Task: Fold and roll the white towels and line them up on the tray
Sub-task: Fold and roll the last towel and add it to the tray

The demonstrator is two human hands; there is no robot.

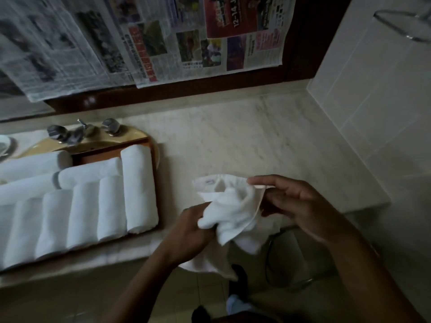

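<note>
A crumpled white towel [229, 210] hangs over the front edge of the marble counter, held between both hands. My left hand [191, 227] grips a bunched part of it low on the left. My right hand [289, 201] pinches its upper hem on the right. To the left, a brown wooden tray [112, 152] sits over the sink and holds several rolled white towels [140, 190] lined up side by side, with a few more rolls lying crosswise behind them.
Chrome taps [81, 131] stand behind the tray on the yellow sink. Newspaper sheets [144, 38] cover the mirror above. A tiled wall [373, 89] closes the right side. A round metal-rimmed bin [289, 259] stands on the floor below the counter edge.
</note>
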